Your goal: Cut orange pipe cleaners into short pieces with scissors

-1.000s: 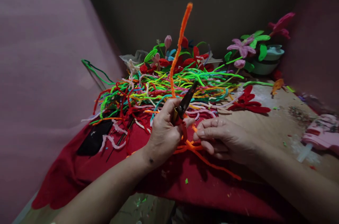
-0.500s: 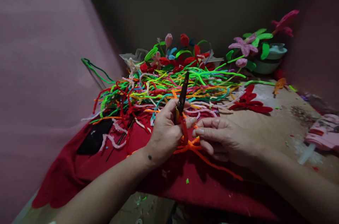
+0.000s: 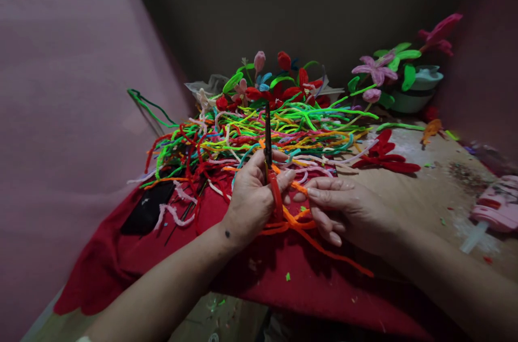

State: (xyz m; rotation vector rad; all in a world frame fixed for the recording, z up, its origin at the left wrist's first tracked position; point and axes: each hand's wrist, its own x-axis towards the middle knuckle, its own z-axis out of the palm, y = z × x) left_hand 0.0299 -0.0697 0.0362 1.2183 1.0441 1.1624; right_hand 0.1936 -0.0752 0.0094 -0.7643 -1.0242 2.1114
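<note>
My left hand is closed around scissors with orange handles, their dark blades pointing up and away. The same hand also grips an orange pipe cleaner, which stretches across to the right. At its right end, my right hand pinches it between thumb and forefinger, the other fingers loosely curled. Just below both hands, more orange pipe cleaners cross each other over the dark red cloth. Part of the strand is hidden inside my left hand.
Behind my hands lies a heap of many-coloured pipe cleaners, with fuzzy flowers at its back. A red flower piece rests on the brown board. Farther right is a pink glue gun. A black flat object lies left.
The scissors have turned more upright in my left hand. My right hand has drawn slightly to the right, and more of the orange strand shows between the hands.
</note>
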